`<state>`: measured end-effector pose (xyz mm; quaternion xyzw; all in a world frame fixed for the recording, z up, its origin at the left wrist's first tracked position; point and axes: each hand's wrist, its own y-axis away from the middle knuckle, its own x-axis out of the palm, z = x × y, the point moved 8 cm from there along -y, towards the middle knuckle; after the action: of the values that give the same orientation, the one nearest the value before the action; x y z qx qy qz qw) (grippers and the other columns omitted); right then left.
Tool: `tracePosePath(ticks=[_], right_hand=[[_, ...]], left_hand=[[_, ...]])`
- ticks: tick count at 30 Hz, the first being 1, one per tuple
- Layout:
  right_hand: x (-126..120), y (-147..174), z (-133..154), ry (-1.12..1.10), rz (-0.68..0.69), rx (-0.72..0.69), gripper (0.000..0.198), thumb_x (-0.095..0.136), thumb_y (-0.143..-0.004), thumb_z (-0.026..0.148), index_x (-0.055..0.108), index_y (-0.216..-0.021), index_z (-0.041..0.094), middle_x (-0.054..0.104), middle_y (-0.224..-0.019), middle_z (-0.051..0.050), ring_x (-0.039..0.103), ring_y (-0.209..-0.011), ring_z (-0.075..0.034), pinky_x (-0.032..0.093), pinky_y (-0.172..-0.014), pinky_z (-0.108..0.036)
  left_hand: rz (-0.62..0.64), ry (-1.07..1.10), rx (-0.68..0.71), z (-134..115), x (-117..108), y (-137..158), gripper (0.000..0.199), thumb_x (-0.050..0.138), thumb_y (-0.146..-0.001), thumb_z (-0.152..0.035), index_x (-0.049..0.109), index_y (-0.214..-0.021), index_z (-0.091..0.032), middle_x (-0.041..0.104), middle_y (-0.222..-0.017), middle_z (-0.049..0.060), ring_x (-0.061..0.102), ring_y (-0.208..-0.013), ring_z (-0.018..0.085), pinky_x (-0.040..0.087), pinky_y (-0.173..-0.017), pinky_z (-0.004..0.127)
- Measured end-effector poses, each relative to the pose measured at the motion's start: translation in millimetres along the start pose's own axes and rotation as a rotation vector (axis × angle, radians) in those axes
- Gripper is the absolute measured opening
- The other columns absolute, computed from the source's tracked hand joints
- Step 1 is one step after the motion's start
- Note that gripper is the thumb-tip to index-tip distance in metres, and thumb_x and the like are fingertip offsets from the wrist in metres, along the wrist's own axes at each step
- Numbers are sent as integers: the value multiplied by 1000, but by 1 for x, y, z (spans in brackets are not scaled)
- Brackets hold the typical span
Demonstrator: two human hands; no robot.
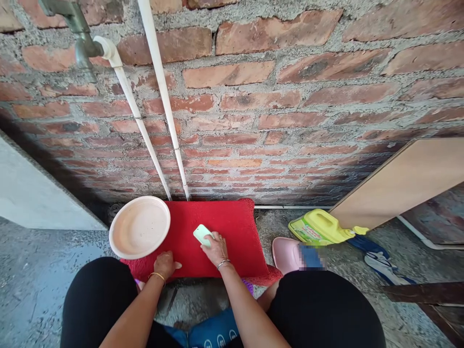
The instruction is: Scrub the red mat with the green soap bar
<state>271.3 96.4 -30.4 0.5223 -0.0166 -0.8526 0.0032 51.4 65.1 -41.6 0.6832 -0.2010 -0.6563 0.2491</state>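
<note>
Pale basin (145,229): at the left end of the red cloth (232,217), near left hand (164,264); passes should probably stay clear of its rim.
Left hand: curled, thumb out, at the cloth's near edge; can't tell if fabric is gripped. Pressing down here would likely stop sliding.
Pale green block (200,233): on the red cloth, near its middle; soap or brush, can't tell. Best laid flat, moved in even, overlapping passes.
Right hand (217,247): gripping block's near right end; steady pressure advised.
Yellow jug (322,226): right of cloth, apart from it; looks out of the way.
</note>
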Motion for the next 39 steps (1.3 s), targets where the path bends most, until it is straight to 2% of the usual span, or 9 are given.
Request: tracePosePath(ticks=[8,10,15,18,20,27,30,36,39], right_hand=[[-56,19,-110,41,-291,687,37,58,-80,46,66,-106,22,58,-100,-12,55,-87,-25,39,-69,-33],[-54,19,-108,23,-313,678,37,60,-78,46,66,-105,21,58,-99,-12,55,-86,-25,39,-70,-33],[-20,0,-40,-22,-178,206,26,70,-72,36,69,-95,24,58,-98,-6,54,-88,-20,38,-77,-29],[-6,-5,-18,-23,-91,77,26,72,-70,34,68,-95,27,58,-102,-3,53,-90,-19,37,-78,-28],[-11,-5,-26,-24,-106,141,25,71,-71,34,68,-95,27,58,-101,-4,53,-90,-19,37,-78,-28],[-51,14,-104,-4,-277,679,36,60,-79,45,66,-105,21,58,-100,-12,54,-90,-24,40,-72,-31],[-46,11,-89,-1,-274,575,33,61,-78,43,66,-103,21,58,-98,-10,54,-89,-23,40,-74,-31],[8,9,19,-22,22,-55,26,70,-72,36,68,-96,27,58,-104,-4,53,-94,-20,37,-83,-30],[15,12,35,0,91,-147,26,71,-71,37,68,-96,29,58,-106,-3,52,-97,-20,35,-85,-32]], left_hand=[[-10,15,9,-1,-1,0,44,61,-78,-42,62,-109,-11,66,-114,16,61,-108,24,46,-89,30],[-1,23,10,0,0,-1,43,62,-78,-41,62,-108,-12,66,-114,16,60,-109,24,46,-88,30],[-9,22,-2,3,3,-3,43,61,-77,-43,62,-109,-14,66,-114,15,60,-109,24,46,-88,30],[-12,20,4,4,5,-4,44,60,-78,-44,61,-110,-13,66,-115,15,60,-109,24,46,-88,31],[-13,15,8,3,5,-4,45,59,-79,-43,61,-111,-12,66,-115,15,61,-108,24,46,-89,31],[-9,23,-14,1,-1,0,42,62,-77,-43,62,-108,-15,66,-114,13,61,-107,24,47,-89,30],[-3,36,-16,1,-3,2,42,63,-76,-42,62,-108,-14,66,-115,13,61,-108,24,46,-89,30],[-1,25,-20,0,-6,5,42,62,-77,-43,62,-108,-14,66,-114,13,61,-108,23,46,-88,29],[0,28,-29,1,-6,6,44,62,-77,-44,61,-109,-14,66,-115,13,61,-108,24,46,-88,30]])
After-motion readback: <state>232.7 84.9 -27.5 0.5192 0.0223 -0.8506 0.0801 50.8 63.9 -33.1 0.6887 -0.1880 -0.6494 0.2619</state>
